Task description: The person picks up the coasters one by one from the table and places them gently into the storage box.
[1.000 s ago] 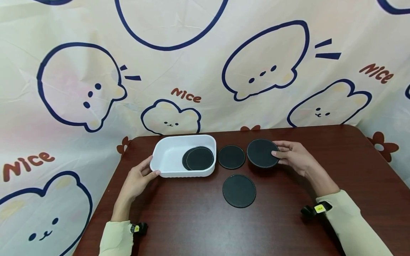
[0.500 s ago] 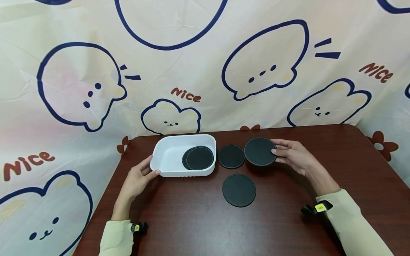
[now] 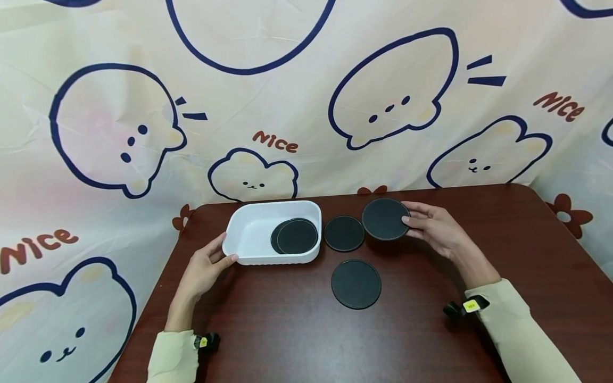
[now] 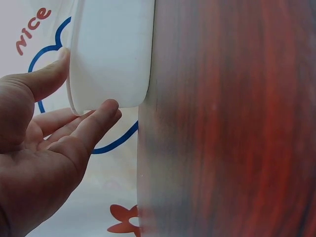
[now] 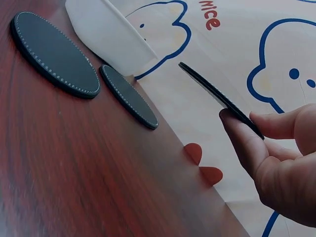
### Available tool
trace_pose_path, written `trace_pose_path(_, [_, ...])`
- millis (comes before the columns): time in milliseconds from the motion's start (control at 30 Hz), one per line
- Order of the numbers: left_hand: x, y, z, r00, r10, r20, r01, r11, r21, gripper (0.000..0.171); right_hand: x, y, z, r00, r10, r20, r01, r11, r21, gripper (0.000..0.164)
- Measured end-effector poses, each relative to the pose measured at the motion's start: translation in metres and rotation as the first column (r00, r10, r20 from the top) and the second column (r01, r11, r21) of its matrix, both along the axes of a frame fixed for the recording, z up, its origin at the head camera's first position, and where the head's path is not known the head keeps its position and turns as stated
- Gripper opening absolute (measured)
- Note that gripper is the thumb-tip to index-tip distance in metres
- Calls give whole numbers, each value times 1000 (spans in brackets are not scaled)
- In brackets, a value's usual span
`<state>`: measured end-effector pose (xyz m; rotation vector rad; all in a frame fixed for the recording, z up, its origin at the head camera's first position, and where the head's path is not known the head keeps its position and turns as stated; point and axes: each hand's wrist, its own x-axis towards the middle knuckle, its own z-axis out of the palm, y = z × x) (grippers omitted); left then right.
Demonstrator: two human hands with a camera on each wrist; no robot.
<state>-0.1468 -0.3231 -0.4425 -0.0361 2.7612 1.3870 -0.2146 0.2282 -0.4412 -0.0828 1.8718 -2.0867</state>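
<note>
My right hand (image 3: 438, 229) pinches a round black coaster (image 3: 384, 219) by its right edge, thumb on top and fingers below. In the right wrist view the held coaster (image 5: 217, 95) is tilted and well above the table. My left hand (image 3: 203, 271) holds the left end of a white rectangular tub (image 3: 249, 234), the thumb at its front corner. Inside the tub's right half, one black coaster (image 3: 298, 236) overlaps another (image 3: 275, 238). Two more lie flat outside it: one coaster (image 3: 344, 234) close to the tub's right side, another coaster (image 3: 356, 284) nearer the front.
The dark brown table (image 3: 287, 324) has its back edge against a cartoon-printed cloth (image 3: 316, 170). The tub stands near that back edge, toward the left corner. Black cameras are strapped to both wrists, such as the right wrist camera (image 3: 455, 309).
The right hand has shifted slightly left and up with its coaster. The left hand stays on the tub, and the other coasters lie as before.
</note>
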Motion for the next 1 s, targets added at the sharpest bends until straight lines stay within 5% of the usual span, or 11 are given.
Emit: trace_pose_path(1000, [0,-1,1,1000,-3,0,3,1000,-1,82,-19,-71,-2,1000,-1,23,2,998,-65,59])
